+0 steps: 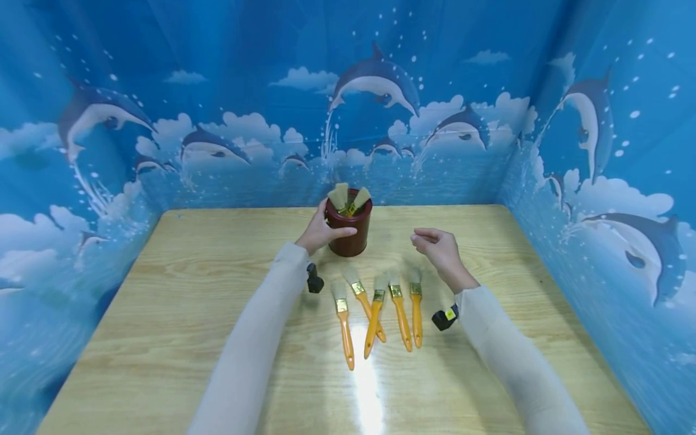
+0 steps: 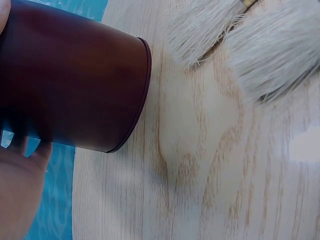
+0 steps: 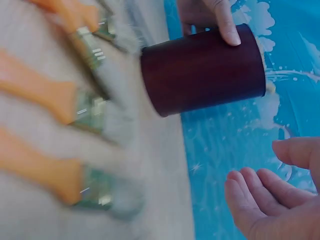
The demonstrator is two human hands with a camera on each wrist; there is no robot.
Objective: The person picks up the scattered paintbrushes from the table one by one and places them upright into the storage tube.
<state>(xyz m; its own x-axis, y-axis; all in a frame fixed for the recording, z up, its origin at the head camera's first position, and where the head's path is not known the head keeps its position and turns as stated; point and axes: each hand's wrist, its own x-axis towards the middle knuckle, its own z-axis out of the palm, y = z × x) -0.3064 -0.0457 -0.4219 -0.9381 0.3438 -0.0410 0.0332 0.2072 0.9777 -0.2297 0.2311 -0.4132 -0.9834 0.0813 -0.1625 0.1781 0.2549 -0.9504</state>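
My left hand (image 1: 319, 232) grips a dark red cylindrical cup (image 1: 352, 240) near the back of the table, thumb across its front and fingers around its far side. Out of the cup's mouth stick pale, flat brush heads (image 1: 341, 194); whatever is below the rim is hidden. To the right of the cup, my right hand (image 1: 441, 252) is held above the table with nothing in it. In the right wrist view its fingers (image 3: 265, 192) are loosely bent, apart from the thumb. Several paintbrushes (image 1: 344, 329) with orange handles and whitish bristles lie between my forearms, bristles pointing toward the cup.
The wooden table (image 1: 179, 314) reaches to a blue curtain (image 1: 261, 36) printed with dolphins at the back and sides. Two of the paintbrushes cross each other, the upper one (image 1: 373, 326) lying over its neighbour. A bright light reflection (image 1: 368, 393) shows on the tabletop in front.
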